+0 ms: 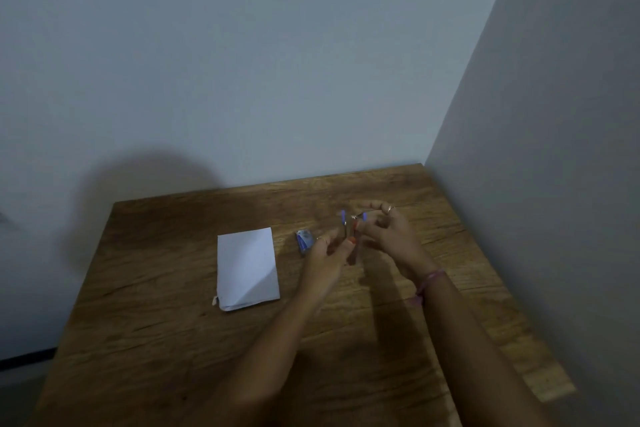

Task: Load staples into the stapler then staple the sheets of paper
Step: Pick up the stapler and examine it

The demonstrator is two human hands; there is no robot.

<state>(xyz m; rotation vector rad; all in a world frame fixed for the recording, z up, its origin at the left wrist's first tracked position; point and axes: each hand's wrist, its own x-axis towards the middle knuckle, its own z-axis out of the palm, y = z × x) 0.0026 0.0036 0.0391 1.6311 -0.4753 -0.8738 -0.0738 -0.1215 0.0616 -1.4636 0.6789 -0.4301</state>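
Fingers first: the left hand (329, 253) has its thumb and fingertips pinched on the lower part of the stapler (349, 236), orange-painted nails showing right against the metal, a thin ring on one finger. The right hand (391, 236) comes in from the other side, fingers curled in toward the stapler's upper end, a ring there too, but it's blurred and I cannot tell whether those fingertips actually grip the stapler or a strip of staples, or only touch it. The stapler itself is held up off the wooden table (173, 340), between both hands, standing roughly on end, with two blue-tipped parts spread apart at the top, so it looks hinged open; the metal between them is a smear. Just left of the stapler, lying flat on the table and partly hidden behind the left hand's knuckles, there's a small blue box (304, 241), the staple box by the look of it. Further left of the stapler, well apart from both hands, the white sheets of paper (247, 267) sit in a stack, the bottom corners a little splayed. On the right wrist, below the stapler, a pink thread band (431, 279). Beyond the stapler, the table butts into a corner of pale walls (311, 62).
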